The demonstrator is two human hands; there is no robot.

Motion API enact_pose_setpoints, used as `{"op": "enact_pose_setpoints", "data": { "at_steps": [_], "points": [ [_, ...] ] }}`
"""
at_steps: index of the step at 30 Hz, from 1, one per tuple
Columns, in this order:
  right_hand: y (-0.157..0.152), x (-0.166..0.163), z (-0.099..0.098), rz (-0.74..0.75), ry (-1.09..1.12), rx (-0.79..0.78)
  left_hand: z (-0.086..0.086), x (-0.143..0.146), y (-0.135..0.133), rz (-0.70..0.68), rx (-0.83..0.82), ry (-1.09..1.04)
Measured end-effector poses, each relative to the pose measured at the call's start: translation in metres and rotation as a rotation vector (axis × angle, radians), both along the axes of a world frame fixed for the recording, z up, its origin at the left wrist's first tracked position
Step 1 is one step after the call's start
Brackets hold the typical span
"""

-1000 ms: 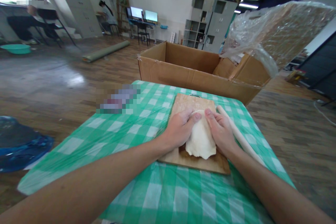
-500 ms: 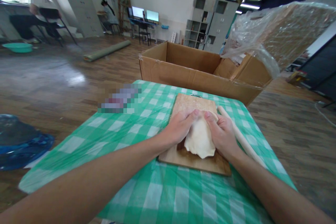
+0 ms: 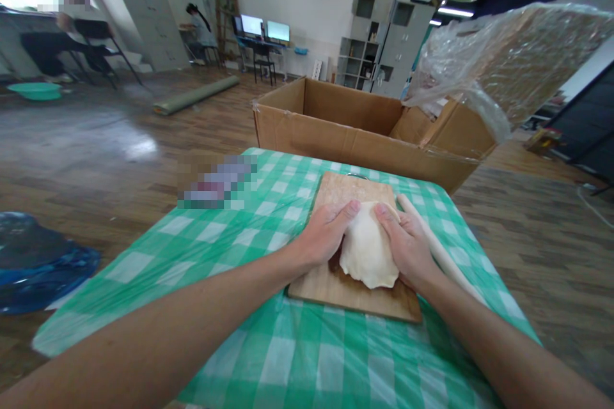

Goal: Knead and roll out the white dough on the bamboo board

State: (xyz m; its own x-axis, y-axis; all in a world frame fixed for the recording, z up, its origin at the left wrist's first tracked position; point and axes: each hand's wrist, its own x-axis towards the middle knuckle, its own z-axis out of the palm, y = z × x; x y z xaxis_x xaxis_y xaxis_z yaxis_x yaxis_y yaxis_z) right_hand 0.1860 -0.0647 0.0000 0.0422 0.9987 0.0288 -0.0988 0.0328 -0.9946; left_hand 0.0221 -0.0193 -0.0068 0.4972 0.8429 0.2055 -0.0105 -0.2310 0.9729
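A pale, flattened sheet of dough (image 3: pixel 369 252) hangs between my two hands, over a wooden cutting board (image 3: pixel 355 301). My left hand (image 3: pixel 329 230) pinches its upper left edge, thumb on top and the other fingers hidden beneath. On the opposite edge, my right hand (image 3: pixel 407 239) grips the dough the same way, with its thumb on the near face. The dough's lower edge is uneven and hangs free. A light wooden rolling pin (image 3: pixel 444 252) lies just right of the board, partly behind my right hand and forearm.
The table wears a green and white checked plastic cloth (image 3: pixel 230 255). Beyond its far edge stands a large open cardboard box (image 3: pixel 345 134), with a plastic-wrapped carton (image 3: pixel 537 57) to the right. A clear blue-tinted plastic container (image 3: pixel 38 268) is on the left. Two people sit farther back.
Between my hands the dough looks a little wider and more spread, its lower part shifted slightly right. My left thumb has moved slightly left; both hands keep their hold.
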Motion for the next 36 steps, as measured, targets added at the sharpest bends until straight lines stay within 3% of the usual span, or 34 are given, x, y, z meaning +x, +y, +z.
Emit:
{"op": "enact_pose_setpoints", "data": {
  "at_steps": [8,13,16,20,23,31,36],
  "points": [
    [0.005,0.002,-0.009,-0.132,-0.035,0.079,0.002,0.002,-0.003,0.157,0.073,0.144],
    [0.005,0.002,-0.010,-0.141,-0.016,0.049,0.002,0.003,-0.003,0.000,-0.021,0.000],
    [0.002,0.000,-0.008,-0.095,-0.001,0.042,0.002,0.003,-0.003,0.009,0.076,0.086],
    [-0.005,-0.002,-0.007,0.042,-0.109,-0.023,0.003,0.002,-0.003,0.170,0.178,0.189],
    [-0.009,-0.004,-0.002,0.025,-0.214,-0.029,0.004,0.001,-0.001,0.214,0.200,0.208],
    [-0.009,-0.002,0.002,0.011,-0.214,-0.017,0.005,0.000,0.000,0.146,0.085,0.092],
    [-0.009,-0.007,0.001,0.132,-0.094,0.033,0.005,0.001,-0.003,0.129,0.181,0.177]
  ]
}}
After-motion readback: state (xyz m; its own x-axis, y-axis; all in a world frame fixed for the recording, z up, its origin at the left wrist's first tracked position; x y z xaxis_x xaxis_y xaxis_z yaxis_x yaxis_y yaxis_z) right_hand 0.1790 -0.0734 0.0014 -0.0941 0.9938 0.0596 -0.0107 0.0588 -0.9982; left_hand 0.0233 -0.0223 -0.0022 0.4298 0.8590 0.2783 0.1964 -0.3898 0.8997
